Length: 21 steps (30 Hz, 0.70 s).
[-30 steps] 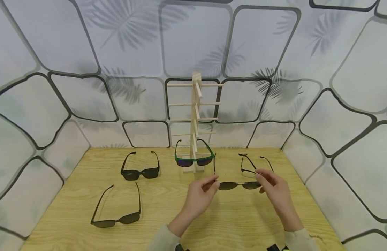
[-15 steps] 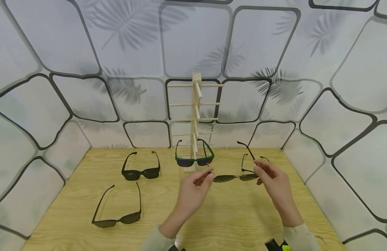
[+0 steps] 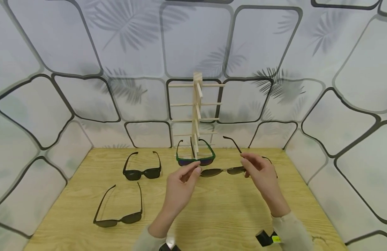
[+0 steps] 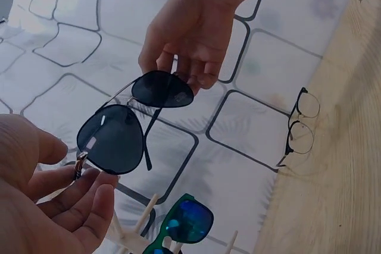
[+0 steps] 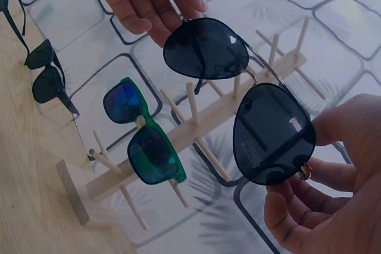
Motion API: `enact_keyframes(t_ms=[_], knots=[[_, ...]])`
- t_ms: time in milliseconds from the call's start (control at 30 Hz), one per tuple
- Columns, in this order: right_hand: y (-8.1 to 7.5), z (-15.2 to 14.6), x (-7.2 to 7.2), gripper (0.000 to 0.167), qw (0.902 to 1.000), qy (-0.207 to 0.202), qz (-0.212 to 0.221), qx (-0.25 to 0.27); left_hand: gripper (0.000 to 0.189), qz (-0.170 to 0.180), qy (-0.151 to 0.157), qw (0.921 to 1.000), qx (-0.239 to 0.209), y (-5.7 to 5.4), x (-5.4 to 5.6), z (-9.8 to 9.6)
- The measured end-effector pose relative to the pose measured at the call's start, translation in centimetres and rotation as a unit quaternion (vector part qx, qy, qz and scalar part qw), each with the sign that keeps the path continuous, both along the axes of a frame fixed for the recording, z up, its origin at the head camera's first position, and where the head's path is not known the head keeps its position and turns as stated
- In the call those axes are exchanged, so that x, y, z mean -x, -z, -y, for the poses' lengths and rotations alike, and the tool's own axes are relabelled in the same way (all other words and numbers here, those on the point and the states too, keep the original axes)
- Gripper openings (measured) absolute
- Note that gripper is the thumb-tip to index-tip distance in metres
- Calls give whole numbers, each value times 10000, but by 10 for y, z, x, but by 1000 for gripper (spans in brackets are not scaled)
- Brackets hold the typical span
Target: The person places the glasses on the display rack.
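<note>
A pair of dark aviator sunglasses is held up between both hands, in front of a wooden rack. My left hand pinches the frame at the left hinge, and my right hand pinches it at the right hinge. Both temples are unfolded and point toward the rack. In the right wrist view the dark lenses and thin metal bridge show plainly. Green-framed sunglasses with blue mirrored lenses sit on the rack's lowest pegs, just behind the held pair.
Black sunglasses lie on the wooden table left of the rack. A second dark pair lies nearer the front left. Clear glasses rest on the table at the right, mostly behind my right hand in the head view. Patterned panels surround the table.
Both hands have carried the aviator sunglasses leftward and slightly up, closer to the rack's middle. Their temples now reach up in front of the rack. The other glasses stay put.
</note>
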State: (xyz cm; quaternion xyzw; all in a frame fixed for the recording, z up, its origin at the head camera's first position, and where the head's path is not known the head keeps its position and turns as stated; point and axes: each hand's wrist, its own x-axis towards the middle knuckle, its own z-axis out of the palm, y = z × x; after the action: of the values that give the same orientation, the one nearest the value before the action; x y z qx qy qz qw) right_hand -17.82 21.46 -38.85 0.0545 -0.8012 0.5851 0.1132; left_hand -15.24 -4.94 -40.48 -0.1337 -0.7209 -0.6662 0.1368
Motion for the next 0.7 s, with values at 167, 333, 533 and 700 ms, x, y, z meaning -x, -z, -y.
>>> enact_keyframes(t_ms=[167, 333, 533, 700], knots=[[-2, 11, 8, 32, 9998, -134, -59, 96, 30, 65, -81, 9999, -79, -3, 3, 11], [-4, 23, 15, 32, 9999, -133, -9, -14, 31, -61, -196, 9998, -77, -4, 9, 19], [-6, 36, 23, 32, 9998, -191, 33, 38, 30, -158, -425, 9990, 40, -6, 15, 27], [-8, 46, 28, 34, 9996, -198, 132, 150, 30, -14, -634, 9979, 147, -6, 20, 31]])
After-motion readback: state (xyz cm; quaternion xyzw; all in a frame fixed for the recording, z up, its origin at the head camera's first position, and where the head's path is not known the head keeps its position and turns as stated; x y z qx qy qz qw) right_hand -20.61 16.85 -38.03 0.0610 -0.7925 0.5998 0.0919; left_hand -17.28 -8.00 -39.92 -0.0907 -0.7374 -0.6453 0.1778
